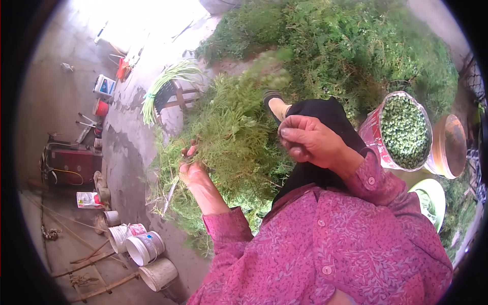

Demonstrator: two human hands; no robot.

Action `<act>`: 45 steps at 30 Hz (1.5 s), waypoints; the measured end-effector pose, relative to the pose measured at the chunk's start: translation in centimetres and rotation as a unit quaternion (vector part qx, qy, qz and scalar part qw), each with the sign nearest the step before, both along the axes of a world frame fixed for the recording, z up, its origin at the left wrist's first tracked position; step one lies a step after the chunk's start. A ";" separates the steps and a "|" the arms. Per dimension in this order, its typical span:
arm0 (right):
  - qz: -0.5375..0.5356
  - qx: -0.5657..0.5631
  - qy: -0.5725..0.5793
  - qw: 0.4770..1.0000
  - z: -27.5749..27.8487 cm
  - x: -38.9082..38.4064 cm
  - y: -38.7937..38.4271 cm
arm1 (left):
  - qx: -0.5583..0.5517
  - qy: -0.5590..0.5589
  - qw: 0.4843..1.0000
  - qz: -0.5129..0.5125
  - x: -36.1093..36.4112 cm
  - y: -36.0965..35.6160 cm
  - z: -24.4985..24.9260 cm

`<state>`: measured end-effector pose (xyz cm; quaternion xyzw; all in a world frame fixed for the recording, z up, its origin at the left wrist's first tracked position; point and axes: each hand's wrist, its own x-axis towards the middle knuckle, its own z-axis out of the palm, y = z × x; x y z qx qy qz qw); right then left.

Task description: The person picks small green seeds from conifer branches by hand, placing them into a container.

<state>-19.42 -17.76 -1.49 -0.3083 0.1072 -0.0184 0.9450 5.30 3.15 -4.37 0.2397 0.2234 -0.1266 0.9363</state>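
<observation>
My left hand (pixel 192 172) is in the feathery green foliage on the left, its fingers curled around a leafy green branch (pixel 229 137). The branch spreads over my lap, and part of the grip is hidden by leaves. My right hand (pixel 312 141) is raised above my dark trouser leg, thumb pressed against the curled fingers; whatever is inside does not show. To its right stands a pink-and-white bucket (pixel 373 133), filled with small pale-green pods (pixel 404 129).
A large heap of cut greenery (pixel 356 51) lies ahead. Beside the bucket are a brown-rimmed tub (pixel 452 145) and a pale green basin (pixel 436 203). A stool (pixel 178 96) with long green stalks (pixel 152 99) stands left. White buckets (pixel 146 247) line the left floor.
</observation>
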 end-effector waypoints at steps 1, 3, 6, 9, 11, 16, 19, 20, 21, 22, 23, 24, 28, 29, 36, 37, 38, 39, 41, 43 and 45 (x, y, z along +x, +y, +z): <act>-0.012 -0.009 0.012 1.000 0.0 0.2 0.0 | 0.007 0.000 1.000 0.006 -0.2 0.0 0.0; -0.026 -0.017 0.025 0.999 0.1 0.7 0.2 | -0.059 0.035 0.997 -0.030 0.9 0.9 -1.0; -0.048 -0.128 0.040 0.990 0.3 2.0 0.8 | -0.161 0.053 0.981 -0.097 -0.1 0.8 -0.5; -0.070 -0.139 0.066 0.986 0.1 2.8 1.1 | -0.177 0.027 0.978 -0.105 -1.2 -0.1 0.4; -0.054 -0.168 0.043 0.983 -0.1 2.9 1.0 | -0.159 0.018 0.984 -0.084 -0.9 0.1 -0.4; -0.061 -0.200 0.063 0.976 0.1 3.3 1.0 | -0.073 0.023 0.996 -0.056 0.3 0.3 -0.6; -0.055 -0.223 0.038 0.973 0.4 3.7 1.1 | -0.176 0.043 0.978 -0.106 0.3 0.5 -0.4; -0.065 -0.254 0.030 0.965 0.5 3.8 1.1 | -0.176 0.043 0.978 -0.106 0.3 0.4 -0.3; -0.065 -0.253 0.030 0.965 0.4 3.8 1.0 | -0.158 0.046 0.982 -0.096 0.4 0.1 -0.2; -0.050 -0.212 0.059 0.974 0.3 3.9 0.9 | -0.140 0.050 0.985 -0.086 0.4 -0.2 -0.1; -0.035 -0.170 0.088 0.981 0.2 4.0 0.9 | -0.140 0.049 0.985 -0.086 0.6 -0.1 -0.3; -0.035 -0.170 0.087 0.981 0.2 3.9 0.8 | -0.139 0.038 0.985 -0.098 1.0 0.2 -0.7; -0.041 -0.231 0.058 0.970 0.8 3.6 0.9 | -0.108 0.040 0.990 -0.079 -0.8 -0.9 1.1; -0.051 -0.239 0.053 0.968 1.0 3.6 1.1 | -0.108 0.040 0.990 -0.079 -1.3 -1.1 1.3; -0.172 -0.504 -0.034 0.846 -0.5 3.6 2.1 | -0.131 -0.006 0.982 -0.136 -0.6 -0.7 0.3; -0.173 -0.503 -0.033 0.846 -0.7 3.5 2.1 | -0.132 -0.007 0.983 -0.129 -0.6 -0.6 0.1; -0.147 -0.535 -0.016 0.832 -1.1 3.4 2.0 | -0.131 -0.007 0.983 -0.131 -0.7 -0.7 0.1; -0.120 -0.565 0.002 0.816 -1.3 3.4 1.9 | -0.109 -0.027 0.985 -0.127 -0.9 -0.7 0.1; -0.120 -0.591 -0.017 0.798 -1.2 3.3 1.8 | -0.087 -0.048 0.987 -0.123 -0.8 -0.6 0.2; -0.119 -0.616 -0.035 0.778 -0.6 3.0 1.8 | -0.081 -0.020 0.986 -0.141 -0.2 -0.4 -0.1; -0.068 -0.567 0.019 0.821 1.4 2.2 1.8 | 0.077 -0.153 0.977 -0.128 -1.2 -0.6 -1.1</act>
